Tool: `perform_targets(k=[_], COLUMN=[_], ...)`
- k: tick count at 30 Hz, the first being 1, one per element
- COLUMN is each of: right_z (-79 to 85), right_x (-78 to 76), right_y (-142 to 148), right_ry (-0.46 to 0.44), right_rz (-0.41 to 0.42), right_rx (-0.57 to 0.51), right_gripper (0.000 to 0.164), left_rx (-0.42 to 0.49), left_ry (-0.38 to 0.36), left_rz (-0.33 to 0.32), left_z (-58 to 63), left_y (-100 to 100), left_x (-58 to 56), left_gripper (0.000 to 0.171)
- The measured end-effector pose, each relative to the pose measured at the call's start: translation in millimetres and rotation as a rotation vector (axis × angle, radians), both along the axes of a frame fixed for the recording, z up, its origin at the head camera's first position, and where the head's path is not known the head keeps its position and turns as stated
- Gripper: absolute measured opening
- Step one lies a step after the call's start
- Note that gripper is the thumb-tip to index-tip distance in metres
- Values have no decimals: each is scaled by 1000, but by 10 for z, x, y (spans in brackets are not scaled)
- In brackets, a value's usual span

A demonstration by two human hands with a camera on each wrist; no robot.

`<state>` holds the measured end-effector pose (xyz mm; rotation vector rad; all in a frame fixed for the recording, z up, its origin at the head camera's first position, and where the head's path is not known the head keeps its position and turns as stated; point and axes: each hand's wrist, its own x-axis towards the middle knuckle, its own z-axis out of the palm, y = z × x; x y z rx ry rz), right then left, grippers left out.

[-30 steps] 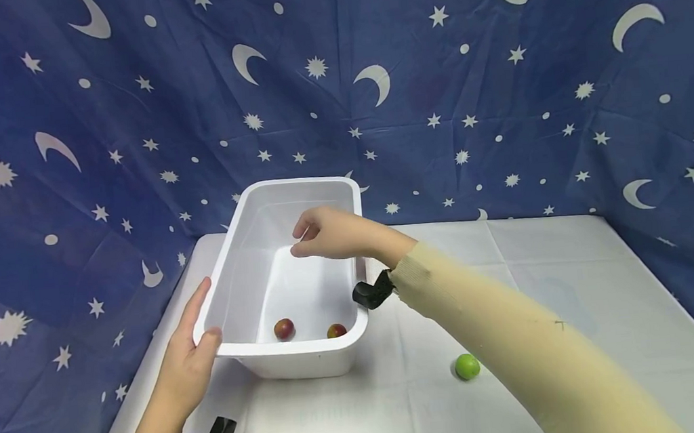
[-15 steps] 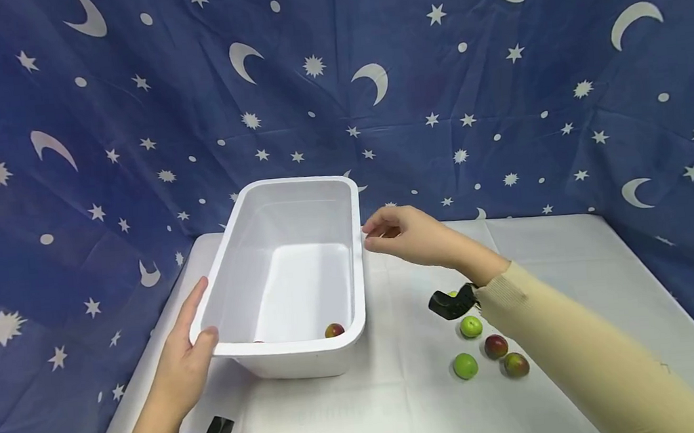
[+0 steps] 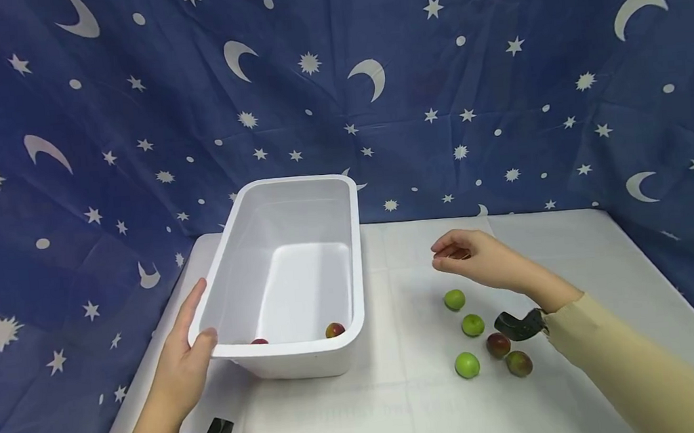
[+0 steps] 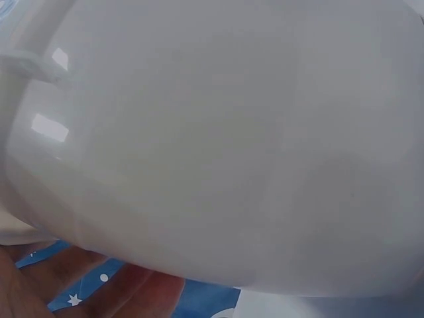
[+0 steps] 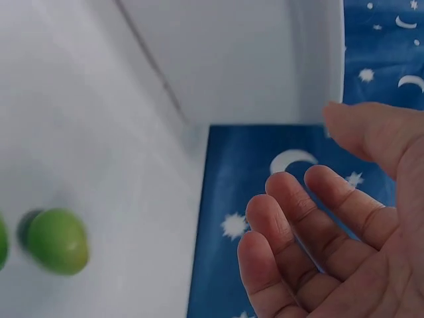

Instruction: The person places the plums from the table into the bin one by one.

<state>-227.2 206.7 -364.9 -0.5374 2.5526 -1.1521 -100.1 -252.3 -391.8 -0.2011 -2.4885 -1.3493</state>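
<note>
My left hand (image 3: 187, 365) holds the near left corner of a white plastic tub (image 3: 296, 347), thumb at its rim and fingers along the outside. In the left wrist view, the tub's outer wall (image 4: 212, 146) hides most of the grip. Two small reddish, plum-like fruits lie at the tub's near end: one red fruit (image 3: 334, 329) shows clearly, the other red fruit (image 3: 259, 341) is mostly behind the rim. My right hand (image 3: 485, 260) hovers over the table right of the tub, its fingers loosely bent around nothing. A green fruit (image 3: 454, 300) lies just below it.
On the white-covered table (image 3: 399, 416) lie two more green fruits (image 3: 472, 325) and two dark red fruits (image 3: 498, 345), grouped right of the tub. A blue curtain (image 3: 410, 89) with moons and stars hangs behind the table and at both sides.
My right hand has moved from above the tub's inside out over its right side, toward the loose fruits. The left red fruit in the tub has rolled behind the near rim. The left hand stays put.
</note>
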Motion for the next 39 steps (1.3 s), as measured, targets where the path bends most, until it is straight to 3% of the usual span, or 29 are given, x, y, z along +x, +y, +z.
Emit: perform_targets(k=[12, 21, 29, 39], right_z=[-368, -626, -773, -802], right_x=[53, 36, 4, 9], right_y=[334, 391, 386, 386], right_ry=[-78, -109, -135, -145], right_rz=[-32, -39, -64, -60], right_rx=[84, 126, 181, 180], right_gripper=[45, 52, 49, 49], left_rx=[14, 2, -1, 9], left_ry=[15, -11, -21, -30], left_rz=[-13, 7, 9, 3], left_z=[-13, 8, -2, -5], left_y=[-10, 1, 0, -7], left_x=[1, 22, 12, 7], left_gripper=[74, 74, 74, 74])
